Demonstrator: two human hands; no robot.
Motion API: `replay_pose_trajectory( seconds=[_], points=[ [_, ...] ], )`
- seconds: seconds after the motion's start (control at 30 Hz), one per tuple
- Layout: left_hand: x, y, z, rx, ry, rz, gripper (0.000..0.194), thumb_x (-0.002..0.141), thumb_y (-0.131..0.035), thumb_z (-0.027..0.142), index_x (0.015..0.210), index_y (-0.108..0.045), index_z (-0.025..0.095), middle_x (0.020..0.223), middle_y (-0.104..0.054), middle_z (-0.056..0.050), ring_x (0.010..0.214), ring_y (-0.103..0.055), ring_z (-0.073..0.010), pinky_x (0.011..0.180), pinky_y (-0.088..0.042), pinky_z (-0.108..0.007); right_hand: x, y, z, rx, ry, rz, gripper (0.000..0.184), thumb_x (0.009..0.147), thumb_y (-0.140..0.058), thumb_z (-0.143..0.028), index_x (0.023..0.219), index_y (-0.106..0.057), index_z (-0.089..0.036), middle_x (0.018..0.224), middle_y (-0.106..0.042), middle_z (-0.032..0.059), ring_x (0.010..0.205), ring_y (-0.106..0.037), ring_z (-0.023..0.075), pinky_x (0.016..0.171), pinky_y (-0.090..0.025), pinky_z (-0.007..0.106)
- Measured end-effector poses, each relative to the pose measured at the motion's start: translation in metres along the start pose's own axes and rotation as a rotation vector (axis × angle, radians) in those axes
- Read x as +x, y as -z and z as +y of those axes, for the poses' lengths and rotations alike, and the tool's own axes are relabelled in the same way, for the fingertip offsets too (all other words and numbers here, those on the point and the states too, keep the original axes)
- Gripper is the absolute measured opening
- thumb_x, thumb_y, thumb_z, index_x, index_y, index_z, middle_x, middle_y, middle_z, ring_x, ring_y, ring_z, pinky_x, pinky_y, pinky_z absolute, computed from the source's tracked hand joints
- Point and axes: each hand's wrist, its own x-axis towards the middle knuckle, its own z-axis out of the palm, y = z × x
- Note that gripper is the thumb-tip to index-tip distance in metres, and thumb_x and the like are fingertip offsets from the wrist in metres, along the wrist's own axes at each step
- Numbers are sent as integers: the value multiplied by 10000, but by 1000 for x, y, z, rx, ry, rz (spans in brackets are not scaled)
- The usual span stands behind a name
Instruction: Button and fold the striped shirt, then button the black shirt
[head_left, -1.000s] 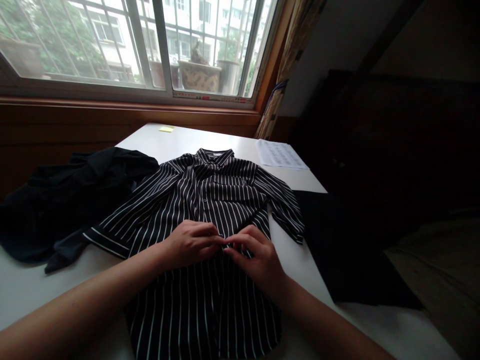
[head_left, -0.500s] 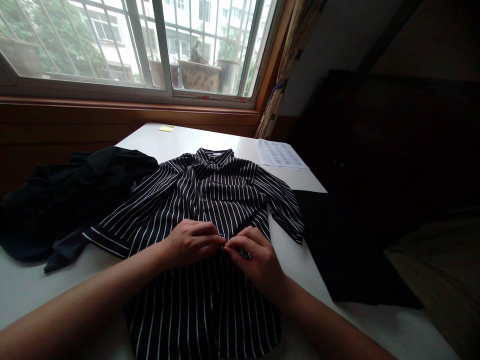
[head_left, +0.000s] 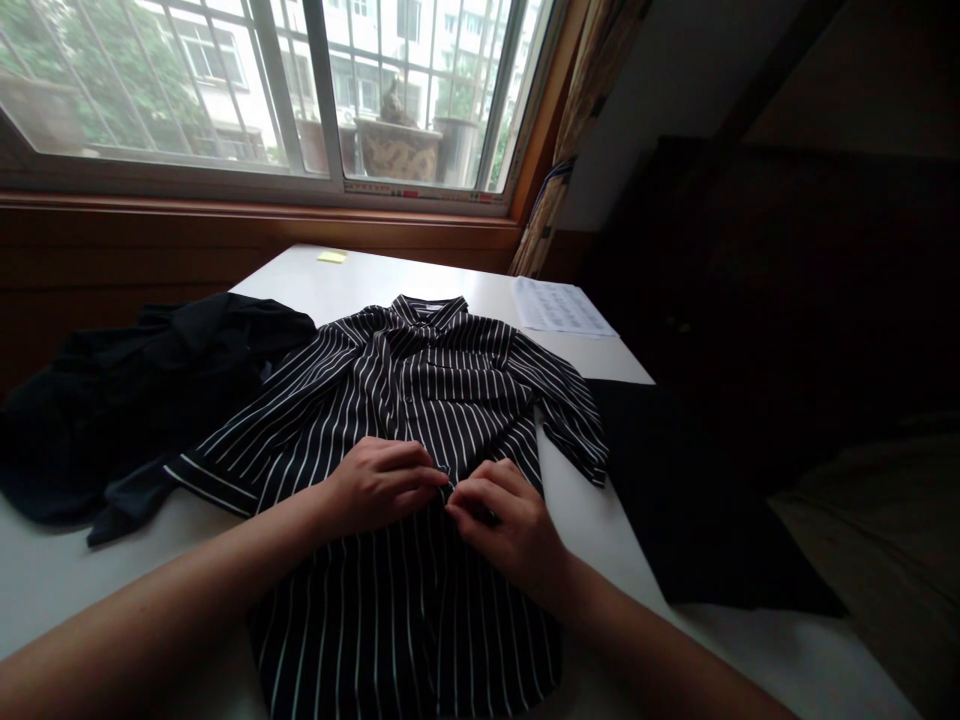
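The striped shirt [head_left: 457,420] lies front side up on the counter [head_left: 375,275], collar [head_left: 429,312] pointing toward the window [head_left: 225,90], with a dark garment heap [head_left: 172,390] on one side and a dark cloth [head_left: 690,500] on the other. The left hand [head_left: 379,485] pinches the shirt front midway down; the right hand [head_left: 514,520] has thumb and forefinger brought together just beside that grip. From where I stand, I cannot tell whether cloth lies between the right fingers. The work appears to be fine fingertip handling at the front closure, in line below a visible button [head_left: 409,400]. Hold the left pinch close to the edge as an anchor. Work the right fingers in small movements. Apply light tension only; excess pull is likely to crease the thin-looking fabric. Align both front edges, and angle the knuckles outward to expose the contact point.
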Motion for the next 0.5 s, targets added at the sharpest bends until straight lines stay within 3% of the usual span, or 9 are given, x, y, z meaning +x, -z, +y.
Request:
replay_pose_trajectory(
  seconds=[0.23, 0.5],
  points=[
    [-2, 3, 1, 8, -13, 51, 84, 967, -622, 242, 938, -694, 210, 801, -669, 15, 623, -603, -83, 577, -444, -220, -1, 3, 2, 16, -56, -8, 88, 935, -631, -209, 850, -646, -227, 795, -657, 4, 745, -596, 170, 768, -436, 360],
    [-1, 7, 3, 18, -41, 77, 82, 972, -609, 234, 962, -686, 209, 787, -655, 16, 609, -601, -83, 574, -452, -224, -4, 3, 9, 121, -215, -45, 70, 943, -633, -246, 879, -660, -237, 827, -626, 8, 791, -580, 179, 753, -474, 339]
  ],
)
